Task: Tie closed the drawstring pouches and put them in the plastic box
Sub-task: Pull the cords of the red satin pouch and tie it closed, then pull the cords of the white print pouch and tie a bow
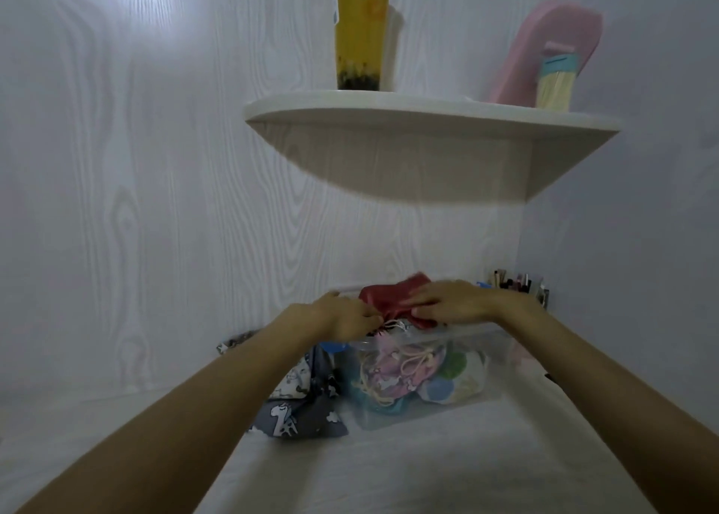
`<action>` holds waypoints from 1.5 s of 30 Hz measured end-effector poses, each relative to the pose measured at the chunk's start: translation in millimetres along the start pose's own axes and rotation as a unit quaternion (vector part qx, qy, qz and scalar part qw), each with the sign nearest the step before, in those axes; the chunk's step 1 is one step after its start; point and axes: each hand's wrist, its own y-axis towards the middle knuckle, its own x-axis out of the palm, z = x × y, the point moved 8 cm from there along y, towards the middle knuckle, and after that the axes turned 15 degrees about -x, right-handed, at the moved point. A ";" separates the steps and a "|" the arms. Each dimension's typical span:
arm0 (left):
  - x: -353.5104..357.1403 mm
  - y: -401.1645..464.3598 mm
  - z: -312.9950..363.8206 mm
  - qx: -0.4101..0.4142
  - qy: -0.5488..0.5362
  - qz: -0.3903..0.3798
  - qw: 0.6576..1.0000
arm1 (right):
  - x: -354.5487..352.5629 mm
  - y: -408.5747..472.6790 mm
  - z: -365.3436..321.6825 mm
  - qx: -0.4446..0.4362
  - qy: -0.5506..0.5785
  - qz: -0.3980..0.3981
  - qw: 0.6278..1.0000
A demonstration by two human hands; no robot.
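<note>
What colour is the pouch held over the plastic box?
Red, seen in the head view: the pouch is held by both hands above the plastic box.

You are working in dim, bluish light, brightest as a soft glare patch on the white wood-grain wall panel [128, 124] at upper left. The curved white corner shelf [428, 116] casts shadow beneath. Wide-angle bending stretches the edges; everything looks soft and slightly blurred.
</note>
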 end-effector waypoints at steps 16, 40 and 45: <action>-24.0 -19.2 -13.0 -0.001 -0.133 0.101 0.986 | -13.5 3.2 0.1 0.032 0.048 0.247 0.967; 78.6 -58.3 -208.7 -0.243 -0.392 0.145 0.875 | 109.3 96.9 -149.4 -0.039 0.070 0.222 0.972; 74.5 -34.2 -204.8 -0.160 -0.380 0.169 0.895 | 124.2 119.3 -146.9 -0.034 0.049 0.198 0.978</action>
